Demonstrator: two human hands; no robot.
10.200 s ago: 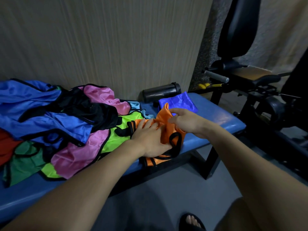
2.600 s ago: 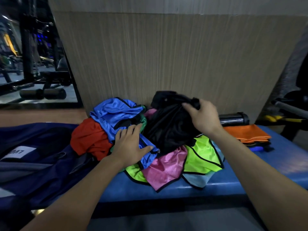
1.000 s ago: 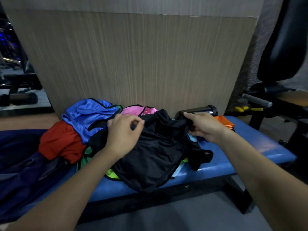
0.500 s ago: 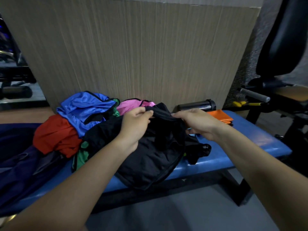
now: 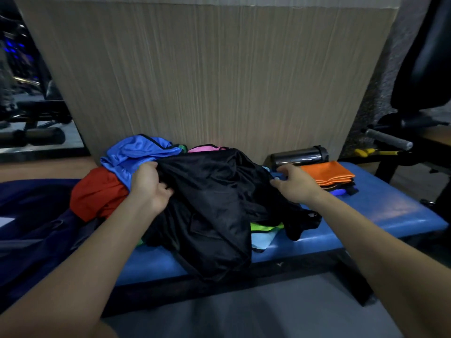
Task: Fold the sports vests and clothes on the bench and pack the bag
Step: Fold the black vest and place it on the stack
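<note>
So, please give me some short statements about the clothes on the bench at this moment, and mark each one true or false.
1. The left hand grips the black garment. True.
2. The folded orange vest lies left of the pile. False: it lies right of the pile, near the dark bottle.
3. The black garment hangs over the front edge of the blue bench. True.
4. The red garment lies on top of the black one. False: it lies at the pile's left side, under the blue vest.

Left hand [image 5: 148, 189] and right hand [image 5: 294, 184] gripping black garment [image 5: 214, 203], blue bench [image 5: 380, 211], folded orange vest [image 5: 327, 173]
</note>
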